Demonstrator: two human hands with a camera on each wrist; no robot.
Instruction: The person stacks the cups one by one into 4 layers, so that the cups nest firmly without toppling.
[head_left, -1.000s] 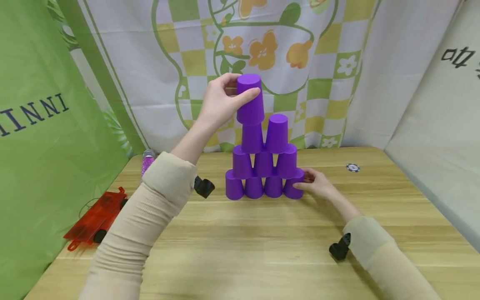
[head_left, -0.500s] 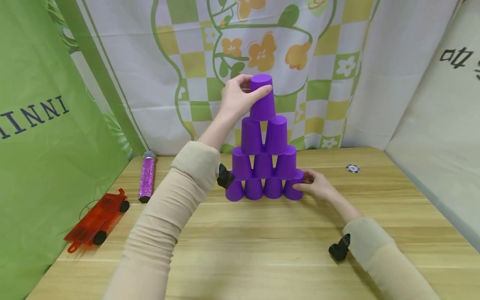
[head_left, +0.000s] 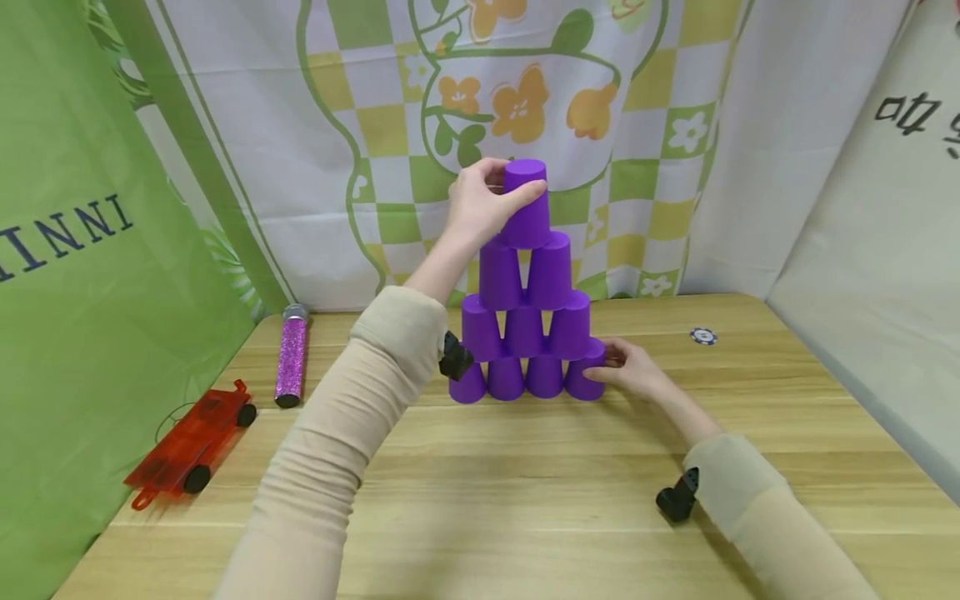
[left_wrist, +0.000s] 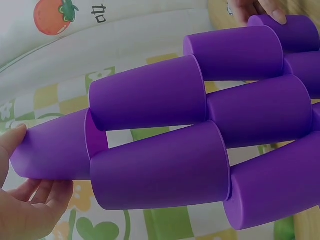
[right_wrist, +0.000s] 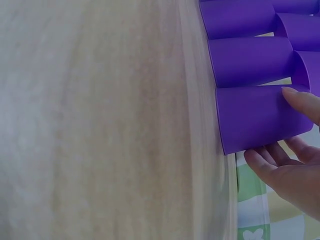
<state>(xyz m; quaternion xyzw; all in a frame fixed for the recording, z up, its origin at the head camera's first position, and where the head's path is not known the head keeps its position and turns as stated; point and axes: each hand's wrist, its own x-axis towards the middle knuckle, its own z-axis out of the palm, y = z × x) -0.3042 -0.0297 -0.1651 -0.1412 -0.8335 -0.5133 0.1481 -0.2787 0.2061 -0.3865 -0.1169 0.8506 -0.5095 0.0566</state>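
Upside-down purple cups form a pyramid on the table, with a single cup (head_left: 527, 218) at its peak. My left hand (head_left: 482, 202) grips that top cup between thumb and fingers, its rim right at the bases of the two cups (head_left: 500, 275) below. In the left wrist view the top cup (left_wrist: 57, 145) overlaps the inner edges of both. My right hand (head_left: 636, 371) holds the bottom row's right end cup (head_left: 581, 382), thumb on the near side. The right wrist view shows this end cup (right_wrist: 260, 117) standing on the table, fingers around its outer side.
On the left of the wooden table (head_left: 525, 500) lie a glittery pink microphone-like stick (head_left: 292, 354) and a red see-through wheeled toy (head_left: 193, 446). A poker chip (head_left: 703, 336) lies at the right. A patterned curtain (head_left: 420, 167) hangs close behind the pyramid.
My left hand has carried the top cup rightward and slightly down, from over the left cup of the row beneath to the middle above both. My right hand keeps its hold on the end cup.
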